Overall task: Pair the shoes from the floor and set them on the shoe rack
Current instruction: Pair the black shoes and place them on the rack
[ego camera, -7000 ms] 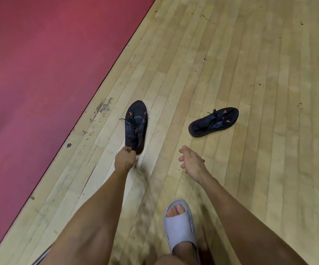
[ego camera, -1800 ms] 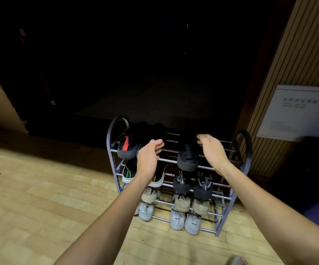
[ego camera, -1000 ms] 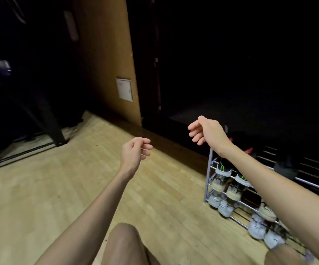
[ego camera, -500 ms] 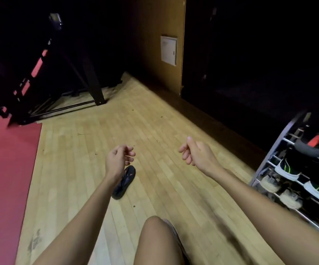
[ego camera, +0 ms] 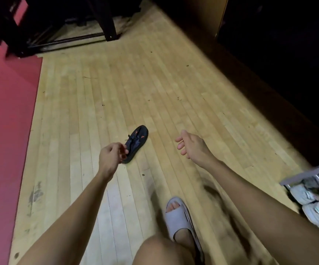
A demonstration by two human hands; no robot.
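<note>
While lying flat on the wood floor (ego camera: 174, 88), dark sandal (ego camera: 135, 142) has its long axis diagonal, far end pointing up-right, near end behind left hand (ego camera: 110, 157). Left fingers loosely curled, holding nothing; contact unclear. Right hand (ego camera: 193, 145) relaxed, empty, apart. Shoe rack (ego camera: 308, 174) at right edge.
</note>
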